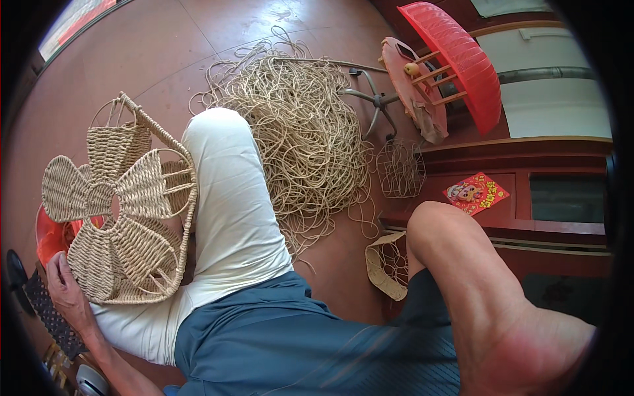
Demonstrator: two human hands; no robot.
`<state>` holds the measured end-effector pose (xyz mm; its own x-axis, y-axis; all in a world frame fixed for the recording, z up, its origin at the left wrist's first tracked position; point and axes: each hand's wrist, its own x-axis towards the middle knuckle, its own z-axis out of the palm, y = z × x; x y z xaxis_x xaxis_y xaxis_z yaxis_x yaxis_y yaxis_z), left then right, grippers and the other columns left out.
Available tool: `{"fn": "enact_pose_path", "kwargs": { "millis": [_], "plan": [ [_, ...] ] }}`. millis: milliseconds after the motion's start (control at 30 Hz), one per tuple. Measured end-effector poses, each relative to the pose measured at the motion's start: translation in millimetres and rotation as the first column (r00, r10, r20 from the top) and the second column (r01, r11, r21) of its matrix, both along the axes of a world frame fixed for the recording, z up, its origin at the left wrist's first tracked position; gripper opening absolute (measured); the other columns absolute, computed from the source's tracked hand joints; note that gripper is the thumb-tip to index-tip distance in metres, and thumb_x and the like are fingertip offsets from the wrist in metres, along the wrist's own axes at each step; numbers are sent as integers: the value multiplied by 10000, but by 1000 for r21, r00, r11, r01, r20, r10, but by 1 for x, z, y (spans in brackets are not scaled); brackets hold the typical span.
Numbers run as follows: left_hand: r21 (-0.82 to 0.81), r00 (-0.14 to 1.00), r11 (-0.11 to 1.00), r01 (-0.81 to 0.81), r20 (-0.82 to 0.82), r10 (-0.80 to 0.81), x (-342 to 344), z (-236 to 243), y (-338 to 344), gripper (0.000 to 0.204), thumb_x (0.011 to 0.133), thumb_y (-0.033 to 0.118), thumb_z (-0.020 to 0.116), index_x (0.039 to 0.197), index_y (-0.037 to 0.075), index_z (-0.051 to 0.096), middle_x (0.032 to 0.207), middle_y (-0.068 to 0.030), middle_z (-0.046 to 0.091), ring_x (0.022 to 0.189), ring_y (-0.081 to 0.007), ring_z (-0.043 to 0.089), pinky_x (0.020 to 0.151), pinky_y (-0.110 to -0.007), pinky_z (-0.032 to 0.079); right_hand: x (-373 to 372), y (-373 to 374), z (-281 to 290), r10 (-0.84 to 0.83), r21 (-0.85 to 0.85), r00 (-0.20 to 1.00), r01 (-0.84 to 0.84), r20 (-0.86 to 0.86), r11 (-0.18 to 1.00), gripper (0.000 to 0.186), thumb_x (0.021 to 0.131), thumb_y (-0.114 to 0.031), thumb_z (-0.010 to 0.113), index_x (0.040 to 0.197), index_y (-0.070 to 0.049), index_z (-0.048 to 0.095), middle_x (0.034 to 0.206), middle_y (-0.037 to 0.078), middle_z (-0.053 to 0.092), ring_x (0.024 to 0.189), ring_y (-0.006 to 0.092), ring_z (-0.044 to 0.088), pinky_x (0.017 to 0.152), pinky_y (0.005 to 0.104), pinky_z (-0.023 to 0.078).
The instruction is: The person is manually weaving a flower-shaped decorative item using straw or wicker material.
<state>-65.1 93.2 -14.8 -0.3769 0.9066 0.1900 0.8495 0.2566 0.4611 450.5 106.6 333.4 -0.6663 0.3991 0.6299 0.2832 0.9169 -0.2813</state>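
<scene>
A flower-shaped woven straw basket, with petal panels around a round centre hole and a corded rim, rests tilted against my white-covered left leg. Loops and cord strands stand out along its edge; a taller woven section rises at its far end. My left hand is at the basket's lower left edge, fingers closed against it, partly hidden. My right arm is bent, with its elbow pointing away. Only the heel of my right hand shows at the lower right, close to the camera; its fingers are out of the picture.
A large heap of loose straw cord lies on the red-brown floor. Beyond it stand a metal stool base and a red plastic basket. A wire frame and a part-woven frame sit by the dark red cabinet.
</scene>
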Motion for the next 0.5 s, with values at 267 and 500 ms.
{"fn": "enact_pose_path", "kwargs": {
  "millis": [267, 500],
  "plan": [
    [-31, 999, 999, 26, 21, -26, 1, 3, -1, 289, 1178, 227, 548, 1259, -3, 704, 1162, -176, 745, 1074, -388, 706, 963, -455, 529, 3, -3, -2, -18, -12, 1000, 18, 9, 1000, 525, 856, -273, 731, 1308, -37, 604, 1215, 96, 652, 1070, 255, 636, 976, 391, 559],
    [-21, 999, 999, 46, 21, -46, 3, 4, -3, 281, 1173, 217, 551, 1261, -6, 699, 1153, -185, 739, 1081, -392, 701, 967, -461, 524, 0, -1, -2, -23, -25, 1000, 24, 14, 999, 609, 835, -349, 744, 1341, -52, 579, 1240, 96, 634, 1096, 257, 620, 996, 395, 548]
  ]
}}
